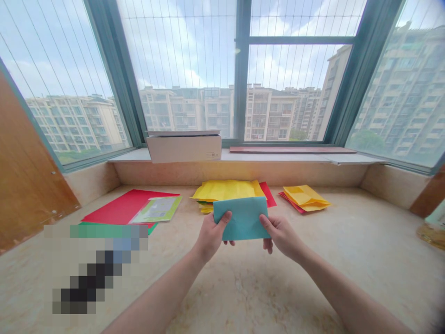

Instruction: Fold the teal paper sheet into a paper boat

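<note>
A teal rectangle of folded paper [243, 220] is held up above the stone counter, its flat face toward me. My left hand [212, 234] pinches its left edge, thumb in front and fingers behind. At the opposite edge, my right hand [278, 229] grips it the same way. Just behind the paper lies a stack of crinkled yellow paper [229, 189], partly covered by it, with a red sheet [268, 194] sticking out at the right. Whatever is on the back of the teal piece is hidden.
On the left lie red sheets [128, 205] with a clear packet [158, 208] on top. Folded yellow paper [306, 197] rests on red paper at the right. A white box [184, 147] stands on the window ledge beside a brown board [292, 150]. A pixelated patch covers the lower left.
</note>
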Demonstrator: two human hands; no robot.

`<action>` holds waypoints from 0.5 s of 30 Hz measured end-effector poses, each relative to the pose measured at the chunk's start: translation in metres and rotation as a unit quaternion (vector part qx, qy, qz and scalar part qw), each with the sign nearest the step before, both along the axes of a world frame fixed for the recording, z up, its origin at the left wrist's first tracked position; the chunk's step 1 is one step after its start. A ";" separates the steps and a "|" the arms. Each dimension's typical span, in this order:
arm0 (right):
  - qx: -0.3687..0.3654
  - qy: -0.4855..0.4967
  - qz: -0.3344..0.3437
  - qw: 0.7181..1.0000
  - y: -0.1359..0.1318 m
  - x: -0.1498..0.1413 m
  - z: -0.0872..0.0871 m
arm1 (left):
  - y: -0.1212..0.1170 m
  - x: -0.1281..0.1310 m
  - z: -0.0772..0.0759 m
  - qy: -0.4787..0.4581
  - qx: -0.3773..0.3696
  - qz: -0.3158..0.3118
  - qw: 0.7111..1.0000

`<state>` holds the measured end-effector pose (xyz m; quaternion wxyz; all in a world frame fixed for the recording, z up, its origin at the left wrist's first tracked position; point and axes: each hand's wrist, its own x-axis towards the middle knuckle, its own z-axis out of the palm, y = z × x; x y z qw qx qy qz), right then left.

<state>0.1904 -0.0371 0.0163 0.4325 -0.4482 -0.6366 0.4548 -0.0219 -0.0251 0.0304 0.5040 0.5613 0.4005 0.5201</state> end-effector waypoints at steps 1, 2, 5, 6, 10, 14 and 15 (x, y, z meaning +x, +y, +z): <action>-0.003 0.001 0.016 1.000 0.001 0.001 0.001 | 0.001 -0.001 0.000 0.008 0.001 -0.007 1.000; 0.000 0.010 0.021 1.000 0.001 0.001 0.001 | 0.001 -0.002 0.000 0.016 -0.001 -0.020 1.000; 0.022 0.057 -0.015 0.998 0.004 0.002 0.001 | -0.001 -0.003 -0.002 0.037 -0.017 -0.065 0.997; 0.032 0.067 -0.033 0.997 0.004 0.003 0.001 | -0.002 -0.002 -0.003 0.043 -0.024 -0.080 0.996; 0.099 0.042 -0.077 0.991 0.006 0.004 -0.001 | -0.005 0.002 -0.004 0.046 -0.027 -0.079 0.995; 0.111 0.017 -0.066 0.991 0.007 0.004 -0.003 | -0.001 0.000 -0.004 0.028 0.021 -0.026 0.999; 0.095 0.024 -0.055 0.994 0.007 0.003 -0.002 | 0.001 -0.001 -0.005 0.031 0.030 -0.017 0.999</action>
